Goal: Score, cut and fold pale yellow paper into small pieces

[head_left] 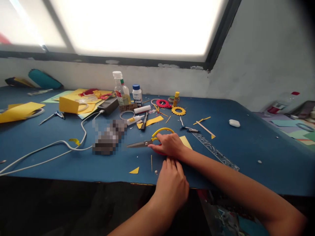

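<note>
My right hand (pixel 169 144) is closed on the handles of a pair of scissors (pixel 139 144) with one yellow loop and one red loop. The blades point left over the blue table and look closed together. Just below it, at the table's near edge, my left hand (pixel 172 182) has its fingers curled and pressed together by the right wrist; anything inside them is hidden. A yellow paper piece (pixel 186 142) lies partly behind the right wrist. Left of my left hand are a small yellow triangle (pixel 135 170) and a thin stick (pixel 151 163).
A clear stencil ruler (pixel 216 152) and a compass (pixel 189 128) lie right of the scissors. Behind stand a glass bottle (pixel 122 93) and a white bottle (pixel 137 96), near red and yellow paper gears (pixel 178 111). A white cable (pixel 61 142) crosses the left. A white case (pixel 234 123) sits right.
</note>
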A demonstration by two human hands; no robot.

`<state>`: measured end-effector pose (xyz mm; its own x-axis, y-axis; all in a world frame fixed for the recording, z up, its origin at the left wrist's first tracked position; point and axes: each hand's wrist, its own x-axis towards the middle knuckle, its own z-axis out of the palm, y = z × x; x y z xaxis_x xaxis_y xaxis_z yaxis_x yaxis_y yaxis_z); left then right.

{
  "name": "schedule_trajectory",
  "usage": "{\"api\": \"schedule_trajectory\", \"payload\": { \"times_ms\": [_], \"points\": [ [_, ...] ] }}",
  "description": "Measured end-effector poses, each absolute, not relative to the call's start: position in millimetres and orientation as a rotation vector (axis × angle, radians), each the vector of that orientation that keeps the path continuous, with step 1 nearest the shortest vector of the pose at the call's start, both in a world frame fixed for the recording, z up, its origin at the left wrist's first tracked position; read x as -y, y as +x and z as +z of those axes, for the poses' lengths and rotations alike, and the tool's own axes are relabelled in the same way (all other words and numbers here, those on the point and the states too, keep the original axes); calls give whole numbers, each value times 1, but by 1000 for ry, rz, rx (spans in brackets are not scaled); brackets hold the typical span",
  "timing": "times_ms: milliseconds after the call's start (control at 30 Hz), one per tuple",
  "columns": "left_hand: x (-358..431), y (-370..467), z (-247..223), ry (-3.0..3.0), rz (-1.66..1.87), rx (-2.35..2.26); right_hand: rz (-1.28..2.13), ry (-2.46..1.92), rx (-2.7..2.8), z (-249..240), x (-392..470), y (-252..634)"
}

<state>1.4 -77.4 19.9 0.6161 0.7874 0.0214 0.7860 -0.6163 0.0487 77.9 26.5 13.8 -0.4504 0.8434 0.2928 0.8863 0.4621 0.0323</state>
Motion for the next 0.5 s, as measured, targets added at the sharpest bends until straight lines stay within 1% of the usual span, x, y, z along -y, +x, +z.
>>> {"api": "schedule_trajectory", "payload": {
  "times_ms": [100, 233, 500],
  "points": [
    [80, 7, 23, 2759, 66, -1429, -266, -1436, 2509, 10, -25, 77],
    [79, 8, 22, 2749, 71, -1413, -274, -1389, 2533, 7, -27, 77],
    [78, 11, 10, 2747, 62, -1382, -300, -1388, 2483, 1, -57, 70]
  ]
}}
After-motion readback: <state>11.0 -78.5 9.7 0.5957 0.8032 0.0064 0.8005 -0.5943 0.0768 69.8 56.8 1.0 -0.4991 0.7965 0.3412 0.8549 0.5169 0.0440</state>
